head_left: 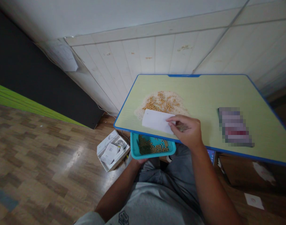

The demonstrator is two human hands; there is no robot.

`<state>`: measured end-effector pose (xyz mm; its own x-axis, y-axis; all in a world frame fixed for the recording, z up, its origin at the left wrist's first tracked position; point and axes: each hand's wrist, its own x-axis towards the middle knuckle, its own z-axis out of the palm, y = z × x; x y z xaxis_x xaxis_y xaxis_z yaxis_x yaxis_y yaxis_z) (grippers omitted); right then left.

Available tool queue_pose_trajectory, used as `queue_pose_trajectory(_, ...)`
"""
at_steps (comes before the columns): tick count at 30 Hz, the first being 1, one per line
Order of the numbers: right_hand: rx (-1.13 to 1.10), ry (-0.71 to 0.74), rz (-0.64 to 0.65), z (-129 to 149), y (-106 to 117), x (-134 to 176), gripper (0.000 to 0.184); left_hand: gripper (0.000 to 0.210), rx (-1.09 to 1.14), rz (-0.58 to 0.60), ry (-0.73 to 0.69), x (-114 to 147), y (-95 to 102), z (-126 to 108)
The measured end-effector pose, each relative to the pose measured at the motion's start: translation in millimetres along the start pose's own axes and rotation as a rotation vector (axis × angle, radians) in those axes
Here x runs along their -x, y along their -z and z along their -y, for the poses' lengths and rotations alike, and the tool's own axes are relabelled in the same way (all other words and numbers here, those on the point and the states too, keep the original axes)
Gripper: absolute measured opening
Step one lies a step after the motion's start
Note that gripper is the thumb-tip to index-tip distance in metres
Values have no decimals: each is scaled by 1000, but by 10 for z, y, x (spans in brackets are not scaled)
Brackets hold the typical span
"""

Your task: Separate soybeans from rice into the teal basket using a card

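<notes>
Right hand (189, 128) pinches flat white card (156, 120) beside round tan beans (149, 104).
Left hand (141, 161) under rectangular teal tray (134, 147), grip too hidden to tell.

No word, number or brand can be read anywhere. On the counter (208, 93), the face of the flat, dark-edged slab (236, 126) toward its right end is pixelated, and the white card (157, 120) near its left end bears just a tiny speck in one corner. In front of the counter, the grey shirt (154, 203) carries a dark angular emblem (123, 217) with unclear characters. Left of the counter, faint print on the leaflet (109, 153) in the open box is too small; below its right side, a white paper (254, 201) shows a pale, undecipherable mark.
</notes>
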<state>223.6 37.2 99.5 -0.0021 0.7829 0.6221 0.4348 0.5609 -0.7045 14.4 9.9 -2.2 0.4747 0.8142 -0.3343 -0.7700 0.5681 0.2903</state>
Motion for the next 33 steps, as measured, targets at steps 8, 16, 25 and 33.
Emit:
queue_pose_trajectory(8,15,-103,-171,-71,-31,38,14,52,38,22,-2,59,7,-35)
queue_pose_trajectory(16,43,-75,-159,-32,-19,16,18,59,29,-33,-32,70,-21,-17)
queue_pose_trajectory(25,38,-78,-145,-28,-19,10,17,72,5,-74,-32,87,-39,-18)
queue_pose_trajectory(33,37,-68,-131,-36,-13,14,16,68,18,-70,-18,74,-138,-21)
